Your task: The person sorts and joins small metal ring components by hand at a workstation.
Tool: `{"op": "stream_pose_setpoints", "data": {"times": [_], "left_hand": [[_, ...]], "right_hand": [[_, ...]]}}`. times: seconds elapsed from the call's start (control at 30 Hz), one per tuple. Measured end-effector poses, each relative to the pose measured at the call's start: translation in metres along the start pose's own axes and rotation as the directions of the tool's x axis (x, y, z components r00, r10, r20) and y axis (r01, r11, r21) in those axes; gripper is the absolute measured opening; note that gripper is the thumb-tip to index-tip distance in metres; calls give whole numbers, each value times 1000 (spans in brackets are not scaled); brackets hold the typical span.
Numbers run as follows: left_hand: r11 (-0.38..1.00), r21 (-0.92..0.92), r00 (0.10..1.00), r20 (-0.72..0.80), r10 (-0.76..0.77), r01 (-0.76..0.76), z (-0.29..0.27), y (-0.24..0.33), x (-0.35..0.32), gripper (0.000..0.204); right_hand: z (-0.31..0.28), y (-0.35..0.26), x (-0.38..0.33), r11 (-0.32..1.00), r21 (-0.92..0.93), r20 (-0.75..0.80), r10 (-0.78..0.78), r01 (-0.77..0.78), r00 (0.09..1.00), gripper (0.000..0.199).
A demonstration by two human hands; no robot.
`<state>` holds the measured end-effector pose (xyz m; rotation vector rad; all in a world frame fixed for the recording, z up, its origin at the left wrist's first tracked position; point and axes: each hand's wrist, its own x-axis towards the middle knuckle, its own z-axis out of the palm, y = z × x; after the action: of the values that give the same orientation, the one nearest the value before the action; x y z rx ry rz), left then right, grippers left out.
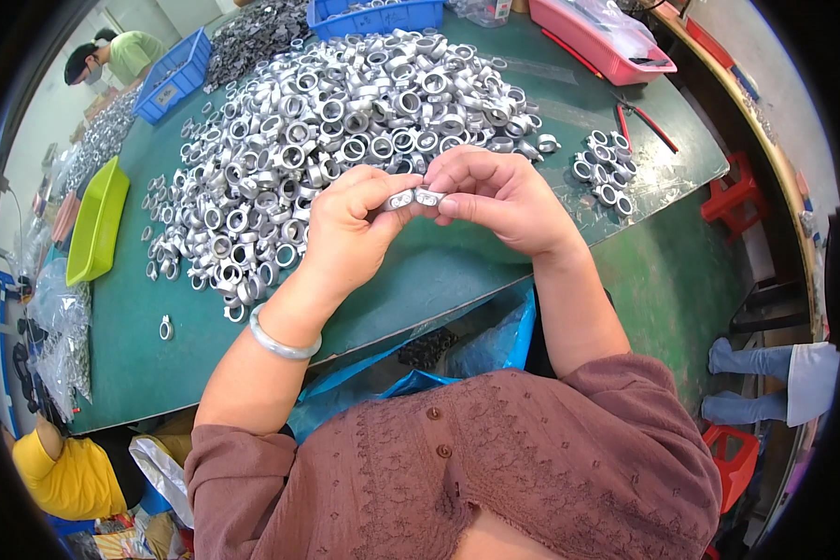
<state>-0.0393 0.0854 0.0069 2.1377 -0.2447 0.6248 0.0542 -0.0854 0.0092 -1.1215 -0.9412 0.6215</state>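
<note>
My left hand point(353, 219) pinches a small grey metal ring clamp point(400, 200) between thumb and fingers, in front of my chest above the table's near edge. Against its end, a second grey metal clamp end point(427, 197) is pinched by my right hand point(495, 198). Both end faces show small holes; the fingers cover the rest, so I cannot tell if the two ends are separate pieces. Just beyond my hands lies a large heap of silver ring clamps point(345, 112). A smaller group of these clamps point(609, 177) sits to the right, and a single clamp point(166, 327) at the left.
Red-handled pliers point(658, 129) and a pink tray point(595, 42) are at the right of the green table point(476, 247). Blue bins point(173, 79) and dark parts point(257, 42) stand at the back. A yellow-green tray point(100, 221) lies left. Other people point(135, 54) are nearby.
</note>
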Motion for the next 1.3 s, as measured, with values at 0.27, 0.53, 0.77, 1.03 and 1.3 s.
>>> {"op": "stream_pose_setpoints", "data": {"times": [0.27,0.53,0.77,1.03,1.3], "left_hand": [[972,146,977,-72,198,-186,-1,-1,0,35],[960,156,966,-78,247,-233,-2,1,-1,36],[916,217,924,-108,366,-337,-1,2,2,49],[898,238,915,-76,396,-369,-3,5,1,43],[882,264,895,-116,431,-391,0,6,3,50]], "right_hand": [[2,0,0,987,-49,-1,-156,155,988,13],[-1,-5,-2,966,-168,55,-192,198,980,17],[0,-7,-2,964,-178,58,-192,199,980,17],[0,-10,-3,937,-268,55,-217,224,975,17],[0,-9,-3,952,-211,59,-216,223,975,17]]}}
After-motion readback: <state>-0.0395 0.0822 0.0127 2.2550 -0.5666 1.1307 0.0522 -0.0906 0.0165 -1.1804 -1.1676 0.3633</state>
